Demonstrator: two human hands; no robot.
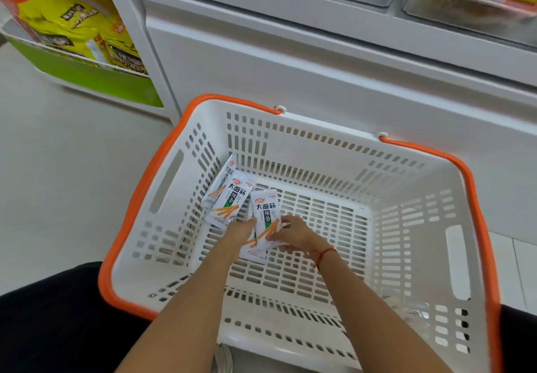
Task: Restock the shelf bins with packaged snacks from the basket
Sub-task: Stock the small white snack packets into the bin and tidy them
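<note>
Two packs [229, 195] lean in the far-left corner of the basket [430, 198], likely slid there as it emptied. Right of them, the left hand [239, 231] and right hand [292, 234] reach down together, fingers pinching a small stack [266, 221] from both sides, probably squaring it for lifting.
</note>
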